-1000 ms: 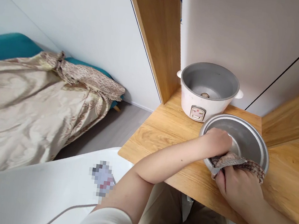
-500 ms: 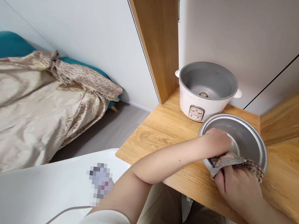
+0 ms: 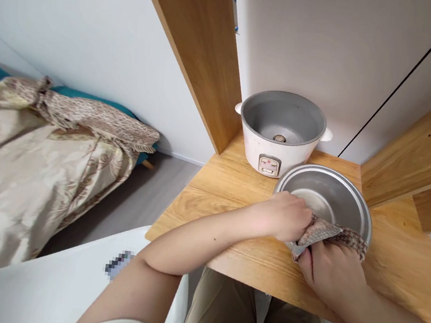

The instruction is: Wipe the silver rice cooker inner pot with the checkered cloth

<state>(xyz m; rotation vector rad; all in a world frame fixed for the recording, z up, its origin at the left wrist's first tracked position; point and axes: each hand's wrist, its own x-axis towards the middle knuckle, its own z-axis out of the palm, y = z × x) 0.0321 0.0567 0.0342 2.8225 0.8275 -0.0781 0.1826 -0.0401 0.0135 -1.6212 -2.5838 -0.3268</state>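
A metal inner pot [image 3: 332,197] stands on the wooden desk [image 3: 236,185]. My left hand [image 3: 287,216] is closed over the pot's near-left rim. My right hand [image 3: 329,275] grips a brown patterned cloth [image 3: 332,234] that is draped over the pot's near rim, with its fingers curled under it. Behind the pot sits a white rice cooker body [image 3: 280,130], open and without its pot, touching or nearly touching the pot's far rim.
A wooden upright panel [image 3: 198,49] rises left of the cooker and wooden shelves [image 3: 417,149] jut in at the right. A bed with a beige cover [image 3: 35,160] lies at the left. A white surface [image 3: 47,282] is below my left arm.
My left hand has slid from inside the pot to its near-left rim, closer to the cloth. The view has shifted so everything sits further left.
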